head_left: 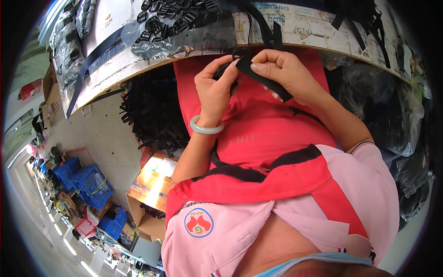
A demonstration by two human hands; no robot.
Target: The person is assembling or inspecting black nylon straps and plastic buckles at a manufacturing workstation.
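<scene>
Both my hands are raised in front of my red apron point(272, 138), close to the table edge. A black webbing strap point(268, 82) runs between them, its flat end slanting down under my right palm. My left hand point(214, 83), with a pale bangle at its wrist, is closed, pinching the strap between thumb and fingers. Some black material also shows inside its curled fingers. A small dark piece at the fingertips is too unclear to name. My right hand point(290, 76) is closed on the strap too, thumb and forefinger pressed together.
Black plastic buckles point(177, 18) lie heaped on clear plastic on the worktable point(309, 44). Bagged buckles point(69, 51) and a long strap point(90, 62) lie at the left. Bundled black straps point(154, 108) hang below. A cardboard box point(150, 184) and blue crates point(92, 184) stand on the floor.
</scene>
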